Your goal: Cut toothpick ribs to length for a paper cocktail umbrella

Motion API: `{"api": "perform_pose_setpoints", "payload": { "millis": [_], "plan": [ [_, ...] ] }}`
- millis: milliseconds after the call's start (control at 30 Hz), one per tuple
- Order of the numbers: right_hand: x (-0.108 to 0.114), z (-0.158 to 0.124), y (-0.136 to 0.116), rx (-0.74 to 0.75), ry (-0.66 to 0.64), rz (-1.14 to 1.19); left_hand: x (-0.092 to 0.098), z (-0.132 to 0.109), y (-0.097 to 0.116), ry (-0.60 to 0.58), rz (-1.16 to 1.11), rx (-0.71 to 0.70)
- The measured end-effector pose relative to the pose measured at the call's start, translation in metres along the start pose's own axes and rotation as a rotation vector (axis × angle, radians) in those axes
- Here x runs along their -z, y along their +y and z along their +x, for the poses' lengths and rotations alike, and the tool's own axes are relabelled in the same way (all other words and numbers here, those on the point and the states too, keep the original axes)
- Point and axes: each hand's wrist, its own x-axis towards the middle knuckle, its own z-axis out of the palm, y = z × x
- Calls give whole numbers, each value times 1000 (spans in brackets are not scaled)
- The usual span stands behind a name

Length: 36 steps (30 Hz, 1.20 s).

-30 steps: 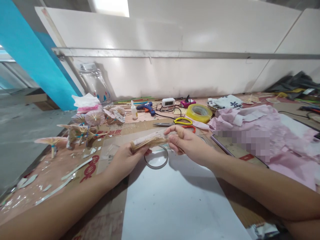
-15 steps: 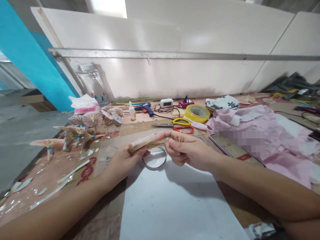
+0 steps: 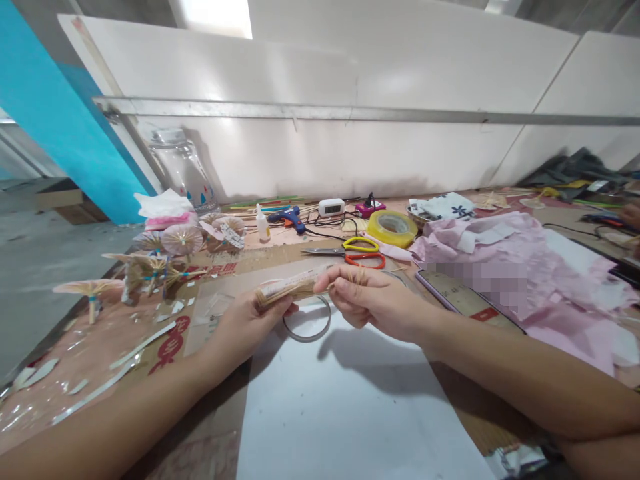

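My left hand (image 3: 245, 327) is closed round one end of a bundle of thin wooden sticks (image 3: 290, 287) in a clear wrapper. My right hand (image 3: 370, 297) pinches the other end of the same bundle, its fingers curled over a few loose sticks. Both hands hover just above a white paper sheet (image 3: 360, 413) and a thin wire ring (image 3: 307, 320) that lies flat on it.
Several small paper umbrellas (image 3: 150, 257) stand at the left. Behind the hands lie yellow and red scissors (image 3: 360, 250), a yellow tape roll (image 3: 393, 227), a blue glue gun (image 3: 289, 217), a glue bottle (image 3: 263, 227) and a glass jar (image 3: 183, 167). Pink paper (image 3: 525, 253) and a phone (image 3: 460, 293) lie at the right.
My right hand's fingers have curled in and closed on the bundle's end, where the loose sticks earlier stuck up between them. The left hand has kept its grip.
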Motion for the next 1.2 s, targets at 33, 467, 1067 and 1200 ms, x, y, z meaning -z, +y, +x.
{"api": "perform_pose_setpoints", "payload": {
  "millis": [33,467,1067,1200],
  "plan": [
    [0,-1,-3,25,44,-114,0,0,0,-1,11,-9],
    [11,-5,-7,263,273,-1343,-2,-4,-7,-56,115,-308],
    [10,-12,-2,722,232,-1712,-3,-7,-6,-61,100,-337],
    [10,-13,-1,781,146,-1776,-2,-7,-5,-64,84,-303]
  ]
}}
